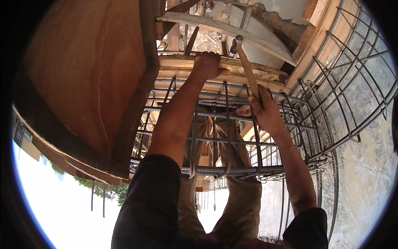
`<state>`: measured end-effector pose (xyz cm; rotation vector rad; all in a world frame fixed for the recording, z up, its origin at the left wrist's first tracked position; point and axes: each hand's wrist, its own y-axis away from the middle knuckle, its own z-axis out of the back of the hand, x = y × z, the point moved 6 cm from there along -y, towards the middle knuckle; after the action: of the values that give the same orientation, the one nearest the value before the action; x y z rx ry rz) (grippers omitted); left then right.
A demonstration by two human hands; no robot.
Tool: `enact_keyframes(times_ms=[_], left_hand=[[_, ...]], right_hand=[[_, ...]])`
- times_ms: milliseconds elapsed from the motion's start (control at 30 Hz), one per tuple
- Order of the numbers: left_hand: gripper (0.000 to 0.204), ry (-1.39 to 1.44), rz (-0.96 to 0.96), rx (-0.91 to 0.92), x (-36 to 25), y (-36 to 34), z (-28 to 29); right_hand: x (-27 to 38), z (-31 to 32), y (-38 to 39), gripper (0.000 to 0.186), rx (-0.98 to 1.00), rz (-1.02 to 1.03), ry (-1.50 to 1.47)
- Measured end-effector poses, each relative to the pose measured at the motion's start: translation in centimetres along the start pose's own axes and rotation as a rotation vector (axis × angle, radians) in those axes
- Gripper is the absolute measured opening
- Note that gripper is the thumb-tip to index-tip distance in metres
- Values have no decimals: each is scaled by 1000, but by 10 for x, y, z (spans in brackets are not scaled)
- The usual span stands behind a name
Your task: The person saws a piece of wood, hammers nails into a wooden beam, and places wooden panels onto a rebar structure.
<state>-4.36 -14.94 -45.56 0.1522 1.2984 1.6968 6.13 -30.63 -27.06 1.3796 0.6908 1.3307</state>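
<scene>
Patchy concrete wall (365, 170) on the right, big plywood panel (87, 74) on the left, rebar cage (211, 170) spanning the gap. Left hand (207, 66) is curled over the timber rail (178, 62) past the cage, probably for bracing or steadying it. Right hand (267, 111) is wrapped snugly round the lower end of a wood-handled hammer (247, 66), head up above the rail; I'd guess that low grip keeps the head free and knuckles well back.

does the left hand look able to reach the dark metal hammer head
Probably yes: the left hand rests on the brown wooden beam near the dark metal hammer head, with nothing visible between.
</scene>
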Motion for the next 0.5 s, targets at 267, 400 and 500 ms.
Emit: enact_keyframes(times_ms=[267, 400, 500], left_hand=[[68, 19, 9, -5, 0, 2, 4], [68, 23, 4, 16, -1, 2, 3], [68, 11, -17, -17, 0, 2, 5]], right_hand=[[1, 3, -9, 46, 8, 24, 174], [-5, 4, -5, 45, -20, -8, 133], [-11, 7, -8, 44, 18, -72, 226]])
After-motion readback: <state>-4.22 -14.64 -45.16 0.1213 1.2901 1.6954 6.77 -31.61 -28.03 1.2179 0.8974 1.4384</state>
